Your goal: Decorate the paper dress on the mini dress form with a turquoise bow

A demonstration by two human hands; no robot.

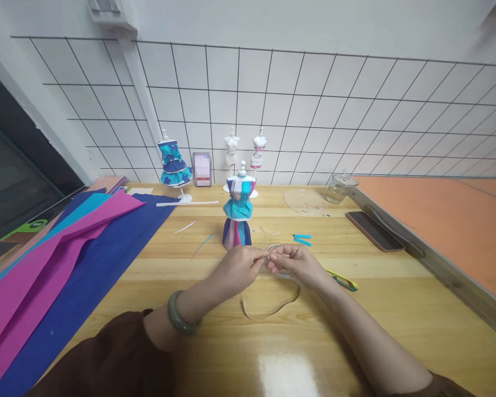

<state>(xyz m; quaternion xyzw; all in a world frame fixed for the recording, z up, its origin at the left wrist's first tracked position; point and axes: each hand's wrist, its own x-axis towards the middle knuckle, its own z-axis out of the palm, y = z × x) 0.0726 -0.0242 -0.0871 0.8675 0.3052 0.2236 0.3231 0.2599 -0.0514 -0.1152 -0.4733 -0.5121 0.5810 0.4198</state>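
Observation:
My left hand (240, 268) and my right hand (301, 264) meet fingertip to fingertip above the middle of the wooden table, both closed in a pinch. Between them runs a narrow pale ribbon (273, 316), its loose length curling under my right hand and across the tabletop. What exactly sits between the fingertips is too small to make out. Just behind my hands stands a mini dress form (240, 193) in a turquoise, navy, pink and white outfit. A yellow-green utility knife (344, 281) lies beside my right wrist.
Magenta (66, 259), turquoise and navy sheets cover the left side. Along the back are a blue-dressed form (174, 164), a phone-like screen (203, 170) and two white forms (231, 148). To the right are blue scraps (302, 239), a clear disc (303, 202), a glass cup (338, 190) and a phone (374, 230).

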